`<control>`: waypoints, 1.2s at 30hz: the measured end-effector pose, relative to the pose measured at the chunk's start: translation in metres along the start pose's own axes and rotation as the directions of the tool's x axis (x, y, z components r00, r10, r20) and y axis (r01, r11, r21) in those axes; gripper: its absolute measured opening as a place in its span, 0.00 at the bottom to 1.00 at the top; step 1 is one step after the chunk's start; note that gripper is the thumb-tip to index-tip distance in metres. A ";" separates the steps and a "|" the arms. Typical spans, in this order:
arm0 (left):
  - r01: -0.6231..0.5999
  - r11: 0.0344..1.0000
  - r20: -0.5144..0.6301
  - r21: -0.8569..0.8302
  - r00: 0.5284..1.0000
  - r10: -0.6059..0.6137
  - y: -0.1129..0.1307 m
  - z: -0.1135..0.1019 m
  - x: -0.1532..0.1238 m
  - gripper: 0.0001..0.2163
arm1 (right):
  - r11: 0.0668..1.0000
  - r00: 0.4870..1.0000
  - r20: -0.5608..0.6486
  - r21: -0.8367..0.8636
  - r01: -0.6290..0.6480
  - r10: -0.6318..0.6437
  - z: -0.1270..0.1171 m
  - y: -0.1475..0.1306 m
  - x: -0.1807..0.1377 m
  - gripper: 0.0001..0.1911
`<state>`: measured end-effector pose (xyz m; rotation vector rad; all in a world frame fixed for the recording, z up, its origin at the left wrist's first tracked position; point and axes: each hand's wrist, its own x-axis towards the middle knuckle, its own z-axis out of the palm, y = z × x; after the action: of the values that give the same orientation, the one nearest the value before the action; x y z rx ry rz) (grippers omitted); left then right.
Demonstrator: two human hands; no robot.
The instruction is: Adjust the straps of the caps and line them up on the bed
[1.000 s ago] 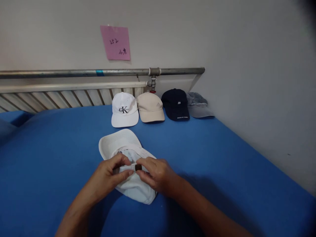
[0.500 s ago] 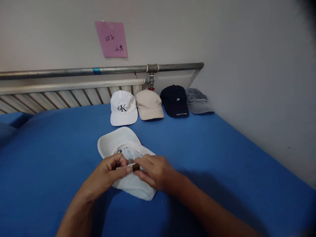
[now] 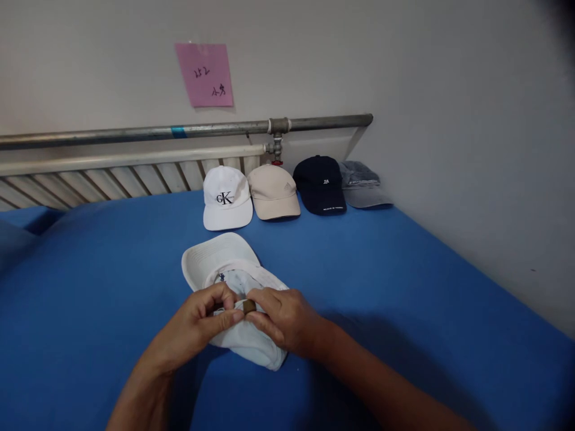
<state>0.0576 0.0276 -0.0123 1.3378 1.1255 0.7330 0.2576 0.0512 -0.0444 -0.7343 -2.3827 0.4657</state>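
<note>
A white cap (image 3: 215, 260) lies upside down on the blue surface (image 3: 404, 281), brim pointing away from me. My left hand (image 3: 197, 326) pinches the cap's back strap from the left. My right hand (image 3: 281, 317) pinches the same strap from the right, at a small brown buckle (image 3: 249, 306) between my fingertips. Both hands are closed and rest on the cap's rear.
Several caps stand in a row by the wall: a white one with a black logo (image 3: 226, 197), a beige one (image 3: 274, 191), a dark navy one (image 3: 320, 185) and a grey one (image 3: 362, 184). A metal pipe (image 3: 135, 131), a radiator (image 3: 112, 176) and a pink note (image 3: 204, 75) are behind.
My fingers have drawn closer together on the strap and buckle. The view shifted slightly; the cap stays in place.
</note>
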 end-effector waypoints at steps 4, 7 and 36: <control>0.013 1.000 0.009 0.014 1.000 -0.013 0.001 -0.005 -0.003 0.13 | 0.996 0.998 0.023 0.064 -0.054 0.053 -0.002 0.001 0.001 0.08; 0.031 0.997 0.078 -0.070 0.997 -0.026 0.001 -0.016 -0.010 0.10 | 0.991 0.997 0.014 0.102 -0.082 0.081 -0.004 0.002 0.001 0.07; -0.007 0.900 0.168 0.435 0.983 -0.074 0.001 -0.006 -0.003 0.02 | 0.813 0.982 0.013 0.558 -0.164 0.188 -0.012 -0.010 0.005 0.02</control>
<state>0.0511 0.0277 -0.0097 1.7176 1.2035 0.3295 0.2577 0.0479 -0.0280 -0.6755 -1.9799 1.1551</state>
